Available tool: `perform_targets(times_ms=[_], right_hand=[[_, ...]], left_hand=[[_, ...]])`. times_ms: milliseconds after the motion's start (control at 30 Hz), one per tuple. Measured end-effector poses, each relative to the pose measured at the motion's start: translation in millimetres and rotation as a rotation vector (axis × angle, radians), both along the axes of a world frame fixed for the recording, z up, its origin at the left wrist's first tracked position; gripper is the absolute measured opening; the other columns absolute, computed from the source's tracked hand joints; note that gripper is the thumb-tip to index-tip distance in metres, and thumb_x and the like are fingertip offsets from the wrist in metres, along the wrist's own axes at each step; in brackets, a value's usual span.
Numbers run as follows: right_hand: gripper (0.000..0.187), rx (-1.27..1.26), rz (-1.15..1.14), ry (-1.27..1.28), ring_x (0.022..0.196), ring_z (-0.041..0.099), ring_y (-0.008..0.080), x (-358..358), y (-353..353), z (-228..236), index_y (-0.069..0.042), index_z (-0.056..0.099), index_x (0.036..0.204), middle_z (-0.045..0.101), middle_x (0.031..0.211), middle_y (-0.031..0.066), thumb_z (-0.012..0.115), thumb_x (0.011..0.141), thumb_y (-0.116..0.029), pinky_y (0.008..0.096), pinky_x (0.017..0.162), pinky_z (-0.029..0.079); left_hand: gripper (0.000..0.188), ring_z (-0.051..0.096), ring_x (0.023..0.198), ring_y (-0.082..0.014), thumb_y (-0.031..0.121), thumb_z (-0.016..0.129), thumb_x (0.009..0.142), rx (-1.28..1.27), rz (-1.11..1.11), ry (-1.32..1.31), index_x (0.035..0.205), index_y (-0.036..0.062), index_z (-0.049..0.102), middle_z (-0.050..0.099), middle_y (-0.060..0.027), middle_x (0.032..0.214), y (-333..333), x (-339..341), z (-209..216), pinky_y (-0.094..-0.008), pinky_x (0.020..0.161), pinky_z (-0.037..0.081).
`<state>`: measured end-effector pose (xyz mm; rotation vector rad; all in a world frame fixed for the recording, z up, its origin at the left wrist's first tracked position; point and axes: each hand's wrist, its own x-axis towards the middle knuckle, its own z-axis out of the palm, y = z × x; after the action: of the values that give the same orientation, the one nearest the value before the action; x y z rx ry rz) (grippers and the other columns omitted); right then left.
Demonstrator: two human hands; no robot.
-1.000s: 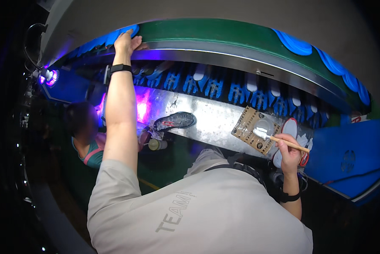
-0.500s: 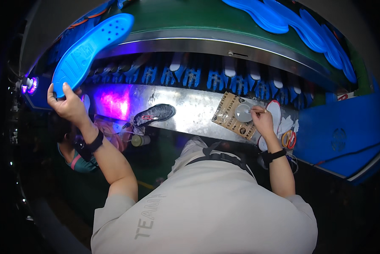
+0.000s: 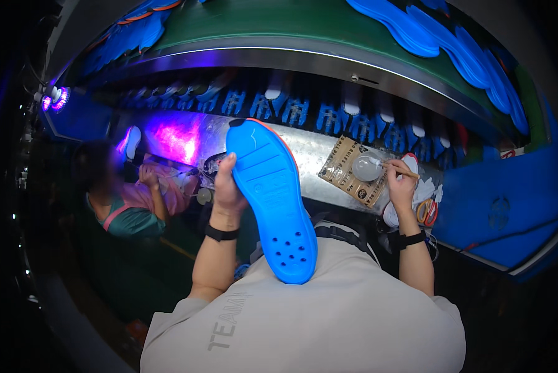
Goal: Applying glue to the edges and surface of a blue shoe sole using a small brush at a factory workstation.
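Note:
In front of my chest I hold up a blue shoe sole point(image 3: 273, 205), its small round holes at the lower end and a dark tip and orange edge at the upper end. My left hand point(image 3: 228, 189) is closed on its left edge, thumb on the near face. At the right, my right hand point(image 3: 402, 184) pinches a thin brush point(image 3: 409, 171) with a wooden-looking handle. The brush's pale tip is at the rim of a round, whitish bowl point(image 3: 363, 169), which sits on printed brown cardboard point(image 3: 338, 163). The sole partly hides a dark shoe point(image 3: 213, 163) on the metal bench.
A metal bench point(image 3: 316, 149) runs across, below a green conveyor belt point(image 3: 260, 22) carrying blue soles point(image 3: 465, 56). Orange-handled scissors point(image 3: 425, 211) and a white shoe point(image 3: 410, 161) are near my right hand. A co-worker point(image 3: 130, 211) sits at the left, beside a purple-lit patch.
My left hand has brought the sole from the upper left to the middle and turned it holes-down. My right hand has shifted slightly right, and the brush handle now shows.

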<state>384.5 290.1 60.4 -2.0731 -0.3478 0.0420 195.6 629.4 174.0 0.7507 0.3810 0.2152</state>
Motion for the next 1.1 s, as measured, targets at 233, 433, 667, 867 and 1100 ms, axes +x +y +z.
perform_targets(times_ms=[233,433,667,867,1100], right_hand=[[0.018,-0.080,0.066,0.042,0.079,0.067,0.0173,1.9,-17.4,-25.3,0.001,0.071,0.103,0.073,0.090,0.0094,0.065,0.093,-0.013,0.0281,0.072,0.051],[0.018,0.329,0.195,0.069,0.089,0.062,0.0112,-9.0,20.7,85.1,0.000,0.070,0.109,0.070,0.099,0.0058,0.064,0.096,-0.011,0.0264,0.083,0.048],[0.018,0.402,0.413,-0.109,0.082,0.061,0.0171,-6.4,57.9,153.2,0.001,0.072,0.104,0.071,0.092,0.0094,0.066,0.088,-0.005,0.0299,0.075,0.047],[0.016,0.310,0.450,-0.228,0.077,0.061,0.0221,-6.7,63.4,159.3,0.001,0.073,0.099,0.072,0.089,0.0117,0.068,0.086,-0.008,0.0337,0.076,0.047],[0.015,0.300,0.600,-0.208,0.074,0.059,0.0213,-4.4,55.7,163.5,0.001,0.073,0.094,0.071,0.084,0.0104,0.065,0.083,-0.005,0.0338,0.073,0.046]], left_hand=[[0.087,0.057,0.125,-0.0386,0.040,0.067,0.088,-0.165,-0.486,-0.246,0.153,-0.0029,0.027,0.050,-0.0262,0.142,-52.6,-15.0,-2.4,-0.0489,0.106,0.047],[0.084,0.059,0.124,-0.0251,0.021,0.067,0.088,-0.068,-0.391,-0.075,0.155,-0.0020,0.023,0.052,-0.0181,0.141,-46.5,-6.7,6.3,-0.0374,0.105,0.049],[0.085,0.056,0.126,-0.0265,0.021,0.067,0.086,0.089,-0.470,-0.061,0.155,-0.0034,0.024,0.050,-0.0200,0.142,-50.2,3.2,15.0,-0.0386,0.108,0.046],[0.087,0.053,0.129,-0.0268,0.025,0.068,0.085,0.176,-0.477,-0.077,0.154,-0.0049,0.026,0.049,-0.0200,0.143,-51.7,7.6,27.4,-0.0396,0.110,0.043],[0.086,0.056,0.124,-0.0251,0.027,0.068,0.085,0.149,-0.505,-0.066,0.153,-0.0062,0.028,0.052,-0.0194,0.141,-44.9,9.6,27.6,-0.0370,0.107,0.046]])
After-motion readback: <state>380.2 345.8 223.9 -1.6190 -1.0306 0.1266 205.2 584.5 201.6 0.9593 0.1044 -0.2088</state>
